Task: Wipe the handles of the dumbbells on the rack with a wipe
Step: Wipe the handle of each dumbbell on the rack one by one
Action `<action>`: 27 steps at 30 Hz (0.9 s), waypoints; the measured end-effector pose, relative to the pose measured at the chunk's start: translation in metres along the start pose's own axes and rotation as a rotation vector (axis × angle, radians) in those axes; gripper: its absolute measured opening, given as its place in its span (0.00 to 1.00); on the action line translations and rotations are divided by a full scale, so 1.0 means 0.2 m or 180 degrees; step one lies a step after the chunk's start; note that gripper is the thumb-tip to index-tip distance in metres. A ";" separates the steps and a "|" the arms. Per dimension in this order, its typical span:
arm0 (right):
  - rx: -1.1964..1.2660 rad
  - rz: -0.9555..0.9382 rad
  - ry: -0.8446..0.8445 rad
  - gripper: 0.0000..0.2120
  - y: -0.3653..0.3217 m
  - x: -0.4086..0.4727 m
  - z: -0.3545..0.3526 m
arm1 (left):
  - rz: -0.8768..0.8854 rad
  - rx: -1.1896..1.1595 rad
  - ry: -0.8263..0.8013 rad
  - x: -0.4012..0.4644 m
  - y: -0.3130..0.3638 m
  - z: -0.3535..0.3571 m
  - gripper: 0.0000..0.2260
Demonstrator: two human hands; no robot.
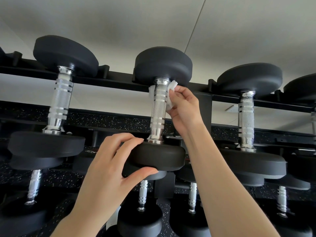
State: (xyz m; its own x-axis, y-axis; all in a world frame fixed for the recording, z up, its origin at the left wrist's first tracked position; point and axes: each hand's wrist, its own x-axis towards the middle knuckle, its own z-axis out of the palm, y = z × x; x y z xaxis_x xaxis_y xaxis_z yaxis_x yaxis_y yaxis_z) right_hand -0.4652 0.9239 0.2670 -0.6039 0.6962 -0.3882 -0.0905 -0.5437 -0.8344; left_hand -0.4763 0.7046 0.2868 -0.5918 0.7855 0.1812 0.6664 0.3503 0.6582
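Observation:
Three black dumbbells with knurled chrome handles lie across the top tier of a black rack [222, 93]. On the middle dumbbell [162, 65], my right hand [183, 106] pinches a white wipe [171, 93] wrapped behind the upper part of its handle [158, 110]. A bit of the wipe shows on the handle's left side too. My left hand [109, 168] grips the near head [159, 156] of the same dumbbell, thumb under its rim and fingers on top.
A left dumbbell [60, 96] and a right dumbbell [246, 117] flank the middle one on the top tier. Several more dumbbells [142, 199] sit on a lower tier beneath. Black speckled floor [106, 120] and a pale wall [153, 23] lie beyond.

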 end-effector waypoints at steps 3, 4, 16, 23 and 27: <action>-0.0029 0.0086 -0.0227 0.07 -0.01 0.00 -0.01 | 0.0021 0.0008 0.0010 0.00 0.00 0.00 0.25; -0.0073 0.0091 -0.0253 0.08 -0.01 0.01 -0.01 | 0.0021 0.0008 0.0006 0.00 0.00 0.00 0.25; -0.0809 0.0273 -0.0475 0.08 0.01 -0.08 -0.09 | 0.0033 0.0027 0.0012 0.00 -0.01 0.01 0.25; -0.1247 0.0442 -0.0614 0.11 0.04 -0.20 -0.14 | 0.0018 -0.0018 0.0015 0.00 0.00 0.00 0.25; -0.1506 0.0515 -0.0683 0.09 0.02 -0.24 -0.16 | 0.0002 -0.0031 0.0018 -0.01 0.00 0.00 0.25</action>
State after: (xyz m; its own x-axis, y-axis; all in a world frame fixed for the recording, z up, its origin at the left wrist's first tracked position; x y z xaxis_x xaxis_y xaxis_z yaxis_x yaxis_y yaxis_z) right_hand -0.4108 0.9038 0.2698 -0.7331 0.4829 -0.4789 0.3533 -0.3312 -0.8749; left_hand -0.4753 0.7036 0.2855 -0.5939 0.7828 0.1858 0.6624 0.3447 0.6652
